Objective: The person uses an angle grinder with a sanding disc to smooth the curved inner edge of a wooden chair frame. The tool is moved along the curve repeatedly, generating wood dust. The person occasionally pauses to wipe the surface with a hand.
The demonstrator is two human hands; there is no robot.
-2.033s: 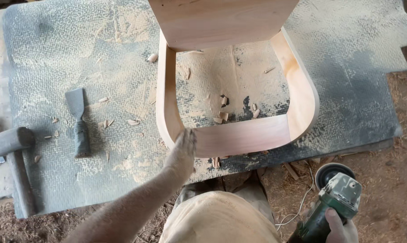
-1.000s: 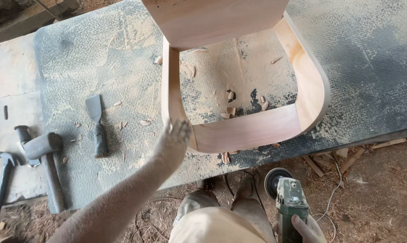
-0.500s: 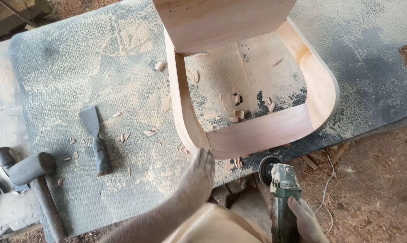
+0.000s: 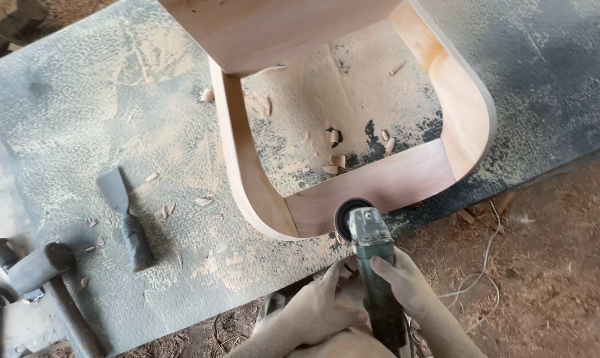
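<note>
A pale wooden frame with rounded corners (image 4: 369, 185) stands on a dusty grey work surface (image 4: 81, 119). A green angle grinder (image 4: 369, 252) points at the frame's near side, its disc close to the wood. My right hand (image 4: 406, 285) grips the grinder's body from the right. My left hand (image 4: 316, 308) wraps the grinder from the left, lower down. Both wrists leave the picture at the bottom.
A chisel (image 4: 124, 215) lies left of the frame among wood chips. A hammer (image 4: 45, 278) lies at the lower left edge. Sawdust and chips (image 4: 336, 149) sit inside the frame. A cable (image 4: 482, 258) trails over the dirt floor at right.
My left hand left the frame's near edge and came back onto the grinder. My right hand brought the grinder up from the floor side to the frame's near face.
</note>
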